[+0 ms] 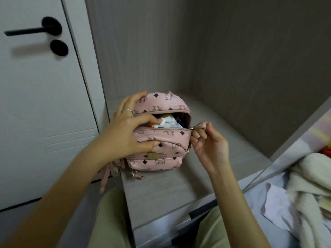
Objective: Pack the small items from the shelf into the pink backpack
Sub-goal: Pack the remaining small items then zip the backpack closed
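Since the pink backpack (161, 149) stands on the shelf (170, 190) with its top zip gaping and the small items (168, 122) crowding the mouth, the step in hand looks to be closing it. The zipper pull (198, 125) sits at the right end of the track, pinched between the thumb and fingers of the right hand (209, 142). To do this well, the pull should probably be drawn steadily along the curved track towards the left hand (125, 133). That hand meanwhile should bring the two edges close together and press the white and coloured pieces below the teeth. Anything poking up would likely jam the slider. An even tug with the bag braced should serve better than a yank, since so small a bag could slide on the shelf.

The backpack lies between the hands. The left hand clasps its left side, thumb bearing on the front panel, fingers arched over the back edge, and one finger reaching into the opening onto the items. The right hand is just beside the bag's right edge, joined to it only through the pull. Nearer than both hands, the shelf's front edge runs above the person's lap. Beyond the left hand stands a pale door (35, 104) with a black handle (26, 31). Past the right hand, lower down, lies a cream knitted blanket (308, 176).
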